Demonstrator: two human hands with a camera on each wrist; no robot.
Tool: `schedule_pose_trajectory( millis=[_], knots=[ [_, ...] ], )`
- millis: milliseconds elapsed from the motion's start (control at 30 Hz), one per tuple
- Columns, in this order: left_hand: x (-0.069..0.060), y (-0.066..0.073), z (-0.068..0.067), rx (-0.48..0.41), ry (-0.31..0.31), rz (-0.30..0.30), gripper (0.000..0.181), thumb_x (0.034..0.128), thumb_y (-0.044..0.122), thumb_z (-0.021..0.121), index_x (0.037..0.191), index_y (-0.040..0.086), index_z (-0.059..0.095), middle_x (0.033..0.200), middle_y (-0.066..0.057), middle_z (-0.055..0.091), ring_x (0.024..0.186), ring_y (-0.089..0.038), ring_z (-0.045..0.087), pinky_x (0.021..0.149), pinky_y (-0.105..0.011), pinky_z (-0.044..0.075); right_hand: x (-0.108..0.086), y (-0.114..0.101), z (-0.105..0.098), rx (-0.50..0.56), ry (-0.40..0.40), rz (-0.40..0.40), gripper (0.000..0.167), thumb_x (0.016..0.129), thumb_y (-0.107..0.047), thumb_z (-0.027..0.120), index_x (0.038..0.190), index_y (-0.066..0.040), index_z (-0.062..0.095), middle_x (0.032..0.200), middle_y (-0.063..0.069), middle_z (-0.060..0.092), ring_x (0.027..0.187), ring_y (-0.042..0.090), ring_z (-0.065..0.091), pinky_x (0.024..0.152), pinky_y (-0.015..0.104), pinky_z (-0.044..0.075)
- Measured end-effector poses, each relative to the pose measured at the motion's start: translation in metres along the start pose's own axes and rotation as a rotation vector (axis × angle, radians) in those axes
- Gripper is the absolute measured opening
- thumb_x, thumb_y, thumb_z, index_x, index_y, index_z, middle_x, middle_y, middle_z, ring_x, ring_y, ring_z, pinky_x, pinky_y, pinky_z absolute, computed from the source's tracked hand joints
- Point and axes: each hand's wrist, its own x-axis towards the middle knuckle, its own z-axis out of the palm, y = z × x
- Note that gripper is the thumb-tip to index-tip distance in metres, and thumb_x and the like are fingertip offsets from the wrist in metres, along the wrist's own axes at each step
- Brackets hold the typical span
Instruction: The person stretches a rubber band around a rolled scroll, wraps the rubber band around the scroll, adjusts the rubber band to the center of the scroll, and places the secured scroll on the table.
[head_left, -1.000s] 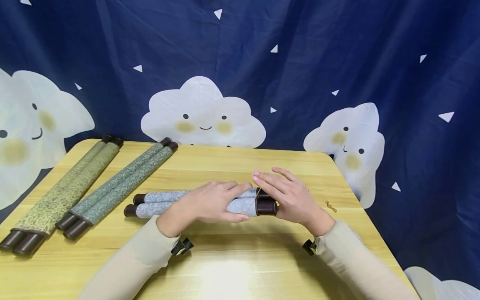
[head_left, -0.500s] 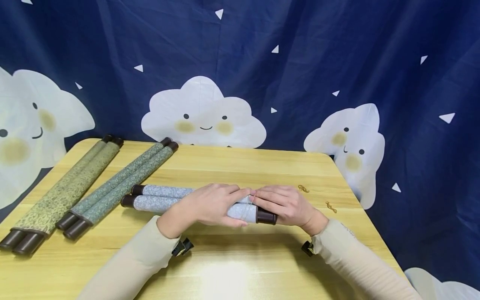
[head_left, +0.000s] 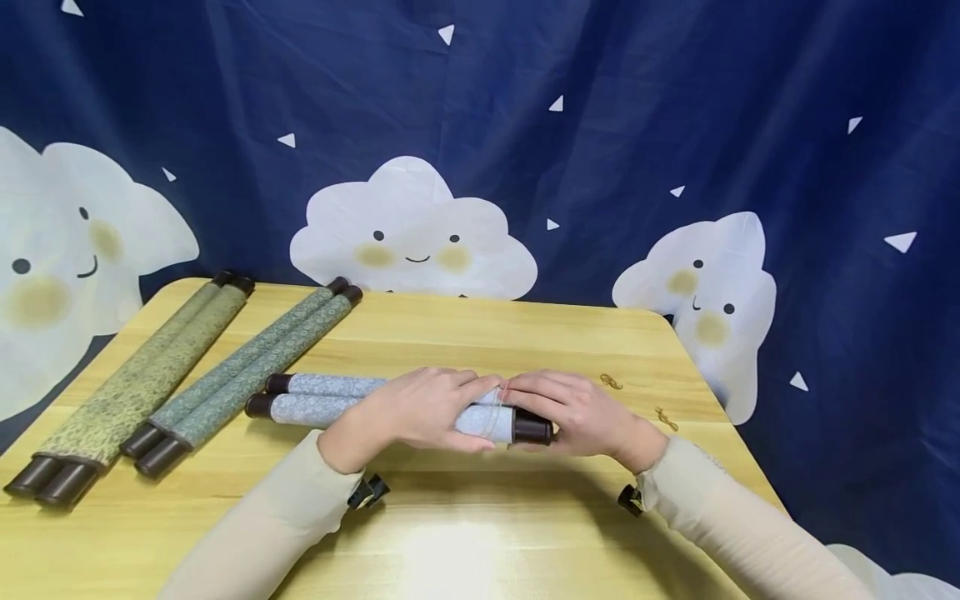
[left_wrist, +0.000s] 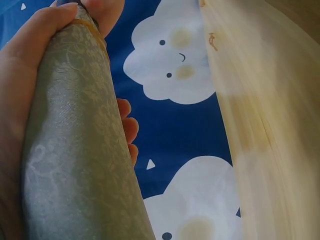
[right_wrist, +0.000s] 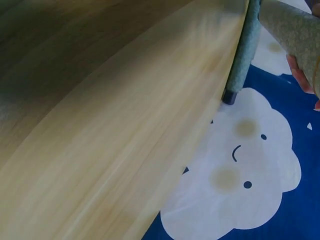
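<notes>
Lowered since a second ago: right hand (head_left: 581, 412), curled round dark end cap (head_left: 531, 427) of floral pale-blue double scroll (head_left: 315, 409); left hand (head_left: 435, 408) clamped round its middle, thin band (left_wrist: 92, 27) looped between. Held with open room toward far and right edges of smooth wooden worktop (head_left: 517, 333); coiled bands (head_left: 611, 382) near right edge, two patterned green scrolls (head_left: 264, 367) toward left edge.
</notes>
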Motion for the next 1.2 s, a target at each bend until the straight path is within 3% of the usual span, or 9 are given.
schedule_pose_trajectory(
  millis=[133,300,467,633,733,833,900,1033,1200],
  knots=[
    [0.002,-0.001,0.002,0.006,0.003,0.002,0.077,0.0882,0.059,0.061,0.141,0.005,0.047,0.107,-0.006,0.066,0.078,-0.014,0.061,0.068,-0.028,0.055,0.000,-0.002,-0.001,0.029,-0.025,0.039,0.061,0.084,-0.045,0.074,0.122,0.001,0.063,0.118,0.012,0.064,0.104,0.023,0.064,0.092,0.034,0.053],
    [0.002,-0.003,0.005,0.039,-0.003,-0.030,0.080,0.0877,0.062,0.060,0.143,0.005,0.045,0.112,-0.010,0.066,0.081,-0.018,0.064,0.071,-0.031,0.057,0.000,-0.006,-0.001,0.082,-0.066,0.142,0.054,0.090,-0.041,0.065,0.126,-0.001,0.060,0.123,0.010,0.060,0.108,0.022,0.060,0.094,0.034,0.051],
    [0.002,-0.006,0.007,0.053,0.016,-0.034,0.081,0.0885,0.063,0.057,0.143,0.004,0.045,0.116,-0.012,0.065,0.084,-0.022,0.066,0.075,-0.035,0.058,0.003,-0.006,-0.003,0.169,-0.079,0.212,0.051,0.091,-0.038,0.066,0.128,-0.002,0.059,0.127,0.010,0.058,0.112,0.023,0.058,0.096,0.035,0.049],
    [0.003,-0.009,0.010,0.048,0.026,-0.033,0.080,0.0882,0.062,0.058,0.141,0.004,0.046,0.111,-0.010,0.066,0.079,-0.018,0.064,0.069,-0.032,0.057,0.005,-0.006,-0.006,0.218,-0.105,0.290,0.049,0.092,-0.040,0.066,0.127,-0.007,0.059,0.127,0.008,0.056,0.113,0.021,0.055,0.098,0.030,0.046],
    [0.003,-0.010,0.010,0.047,0.012,-0.053,0.079,0.0880,0.062,0.059,0.141,0.005,0.046,0.107,-0.008,0.065,0.075,-0.015,0.061,0.064,-0.029,0.055,0.006,-0.006,-0.009,0.225,-0.057,0.326,0.045,0.094,-0.040,0.063,0.123,-0.006,0.061,0.123,0.006,0.057,0.110,0.020,0.056,0.096,0.027,0.045],
    [0.002,-0.012,0.011,0.048,-0.010,-0.092,0.080,0.0880,0.063,0.058,0.142,0.005,0.045,0.106,-0.009,0.065,0.072,-0.014,0.059,0.061,-0.027,0.053,0.009,-0.005,-0.011,0.197,0.045,0.373,0.041,0.097,-0.039,0.060,0.118,-0.004,0.063,0.119,0.007,0.059,0.108,0.021,0.058,0.094,0.030,0.047],
    [0.002,-0.012,0.011,0.040,-0.023,-0.120,0.082,0.0877,0.064,0.058,0.144,0.006,0.043,0.107,-0.010,0.065,0.072,-0.015,0.060,0.060,-0.027,0.053,0.009,-0.006,-0.012,0.177,0.100,0.450,0.041,0.098,-0.039,0.058,0.118,-0.003,0.064,0.118,0.007,0.061,0.108,0.022,0.058,0.094,0.031,0.048],
    [0.003,-0.013,0.015,0.014,-0.039,-0.160,0.085,0.0875,0.064,0.058,0.149,0.010,0.037,0.109,-0.013,0.065,0.072,-0.017,0.061,0.061,-0.029,0.053,0.006,-0.010,-0.013,0.175,0.139,0.704,0.036,0.098,-0.032,0.062,0.123,-0.007,0.063,0.119,0.004,0.062,0.107,0.020,0.059,0.091,0.035,0.049],
    [0.005,-0.014,0.020,0.012,-0.060,-0.195,0.084,0.0885,0.067,0.055,0.152,0.018,0.032,0.111,-0.012,0.065,0.072,-0.018,0.062,0.065,-0.033,0.055,0.004,-0.016,-0.004,0.301,0.142,0.993,0.032,0.096,-0.019,0.065,0.126,-0.009,0.061,0.120,0.004,0.062,0.106,0.023,0.061,0.086,0.043,0.053]
  ],
)
